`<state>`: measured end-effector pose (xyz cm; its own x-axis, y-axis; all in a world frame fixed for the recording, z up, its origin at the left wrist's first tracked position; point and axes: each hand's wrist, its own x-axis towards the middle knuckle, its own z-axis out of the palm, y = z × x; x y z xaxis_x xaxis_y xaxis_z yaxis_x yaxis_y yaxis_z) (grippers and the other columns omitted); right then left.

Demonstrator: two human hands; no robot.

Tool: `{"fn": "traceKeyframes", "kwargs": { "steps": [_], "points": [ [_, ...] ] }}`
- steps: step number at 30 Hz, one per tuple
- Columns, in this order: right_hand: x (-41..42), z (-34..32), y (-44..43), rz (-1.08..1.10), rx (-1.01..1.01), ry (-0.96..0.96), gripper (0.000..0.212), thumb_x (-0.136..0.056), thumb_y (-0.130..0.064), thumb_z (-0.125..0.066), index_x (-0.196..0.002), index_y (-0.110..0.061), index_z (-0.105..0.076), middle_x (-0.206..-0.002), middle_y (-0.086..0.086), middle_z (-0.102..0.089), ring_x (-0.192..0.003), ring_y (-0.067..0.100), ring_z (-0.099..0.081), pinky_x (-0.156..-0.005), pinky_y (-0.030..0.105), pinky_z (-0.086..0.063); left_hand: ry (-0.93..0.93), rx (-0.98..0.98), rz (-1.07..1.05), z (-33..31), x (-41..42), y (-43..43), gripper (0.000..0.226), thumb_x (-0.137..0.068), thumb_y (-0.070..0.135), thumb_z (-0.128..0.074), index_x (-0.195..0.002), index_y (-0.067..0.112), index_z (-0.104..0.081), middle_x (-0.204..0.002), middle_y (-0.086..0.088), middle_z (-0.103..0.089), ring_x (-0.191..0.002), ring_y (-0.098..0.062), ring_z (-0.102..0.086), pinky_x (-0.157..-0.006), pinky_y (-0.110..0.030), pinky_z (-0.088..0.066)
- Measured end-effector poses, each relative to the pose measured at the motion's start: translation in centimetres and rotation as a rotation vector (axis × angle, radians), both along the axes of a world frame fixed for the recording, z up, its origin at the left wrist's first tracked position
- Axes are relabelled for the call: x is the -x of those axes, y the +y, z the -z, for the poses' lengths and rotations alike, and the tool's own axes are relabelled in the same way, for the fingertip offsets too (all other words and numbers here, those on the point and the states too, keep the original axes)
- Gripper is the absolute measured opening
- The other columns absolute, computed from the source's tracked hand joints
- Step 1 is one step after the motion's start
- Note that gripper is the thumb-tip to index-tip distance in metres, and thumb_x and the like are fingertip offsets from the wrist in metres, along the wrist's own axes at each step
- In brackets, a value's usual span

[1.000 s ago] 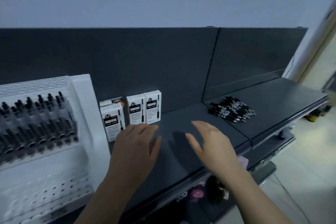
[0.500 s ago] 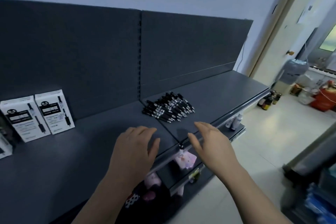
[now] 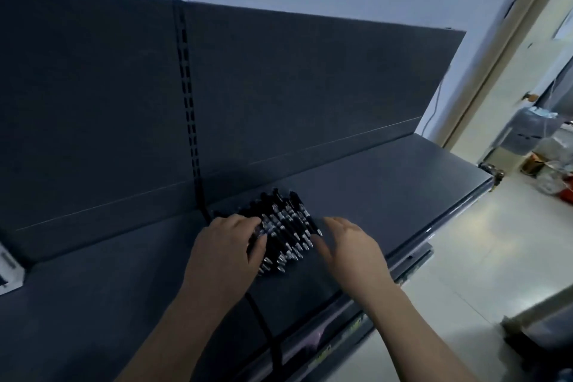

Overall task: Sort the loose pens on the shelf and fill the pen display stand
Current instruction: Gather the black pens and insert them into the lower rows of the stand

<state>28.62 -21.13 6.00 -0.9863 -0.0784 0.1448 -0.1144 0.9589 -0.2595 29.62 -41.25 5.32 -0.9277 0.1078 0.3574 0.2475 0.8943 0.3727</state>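
A pile of several loose black pens (image 3: 286,231) with silver tips lies on the dark grey shelf (image 3: 387,195), just right of the seam between two shelf boards. My left hand (image 3: 226,254) lies on the pile's left side, its fingers spread over the pens. My right hand (image 3: 350,250) is at the pile's right edge, fingers fairly straight, fingertips close to the outermost pens. Whether either hand grips a pen is unclear. The pen display stand is out of view.
A white box corner (image 3: 9,270) shows at the far left edge. The shelf's dark back panel (image 3: 279,96) rises behind the pens. To the right lie a pale floor (image 3: 496,257), a doorway and clutter (image 3: 552,170).
The view has swung right, away from the display stand and pen boxes. Both hands have moved forward from the shelf's front edge onto the pile of loose pens.
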Motion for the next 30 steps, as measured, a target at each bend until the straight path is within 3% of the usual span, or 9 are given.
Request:
{"fn": "traceKeyframes", "kwargs": {
  "steps": [10, 15, 20, 23, 26, 30],
  "points": [
    [9.6, 2.9, 2.1, -0.004, 0.055, -0.139, 0.042, -0.097, -0.044, -0.045, -0.115, -0.01, -0.059, -0.117, 0.003, -0.062, -0.107, 0.022, -0.058, -0.084, 0.037, -0.048, -0.159, -0.009, -0.075, 2.2, 7.5, 2.5, 0.043, -0.098, 0.043, -0.039, -0.136, 0.025, -0.05, -0.129, 0.012, -0.054, -0.116, -0.009, -0.047, -0.096, -0.022, -0.039],
    [13.5, 5.0, 1.7, -0.065, 0.103, -0.271, 0.041, -0.09, -0.057, -0.048, -0.091, -0.016, -0.051, -0.095, -0.001, -0.054, -0.094, 0.022, -0.056, -0.071, 0.031, -0.042, -0.223, 0.051, -0.216, 4.5, 8.9, 3.7, 0.043, -0.094, 0.046, -0.047, -0.128, 0.02, -0.058, -0.124, 0.005, -0.059, -0.112, -0.016, -0.052, -0.094, -0.028, -0.044],
    [16.3, 6.5, 1.4, -0.19, 0.144, -0.306, 0.061, -0.086, -0.065, -0.047, -0.122, -0.015, -0.051, -0.118, 0.004, -0.05, -0.116, 0.022, -0.045, -0.096, 0.032, -0.039, -0.224, 0.106, -0.444, 5.7, 9.4, 4.9, 0.047, -0.087, 0.049, -0.057, -0.118, 0.016, -0.065, -0.118, -0.003, -0.063, -0.104, -0.027, -0.058, -0.086, -0.041, -0.051],
    [17.5, 6.9, 1.8, -0.265, 0.17, -0.317, 0.069, -0.087, -0.067, -0.045, -0.129, -0.013, -0.046, -0.124, 0.007, -0.045, -0.119, 0.024, -0.045, -0.098, 0.031, -0.039, -0.329, 0.11, -0.613, 5.5, 9.1, 5.8, 0.07, -0.085, 0.066, -0.03, -0.128, 0.019, -0.057, -0.13, -0.007, -0.055, -0.113, -0.032, -0.053, -0.091, -0.05, -0.047],
    [18.4, 7.1, 2.0, -0.347, 0.146, -0.315, 0.067, -0.088, -0.065, -0.046, -0.124, -0.009, -0.046, -0.12, 0.008, -0.045, -0.108, 0.025, -0.053, -0.088, 0.03, -0.045, -0.444, 0.064, -0.697, 5.9, 8.9, 7.1, 0.092, -0.073, 0.077, -0.003, -0.145, 0.029, -0.033, -0.15, -0.003, -0.029, -0.136, -0.029, -0.028, -0.108, -0.049, -0.03],
    [19.0, 6.9, 2.4, -0.366, 0.148, -0.384, 0.049, -0.09, -0.056, -0.05, -0.104, -0.009, -0.051, -0.104, 0.005, -0.056, -0.083, 0.023, -0.057, -0.067, 0.029, -0.041, -0.413, 0.011, -0.728, 6.8, 9.0, 8.6, 0.095, -0.071, 0.077, 0.0, -0.149, 0.027, -0.022, -0.154, -0.002, -0.022, -0.142, -0.026, -0.015, -0.115, -0.047, -0.02]
  ]
}}
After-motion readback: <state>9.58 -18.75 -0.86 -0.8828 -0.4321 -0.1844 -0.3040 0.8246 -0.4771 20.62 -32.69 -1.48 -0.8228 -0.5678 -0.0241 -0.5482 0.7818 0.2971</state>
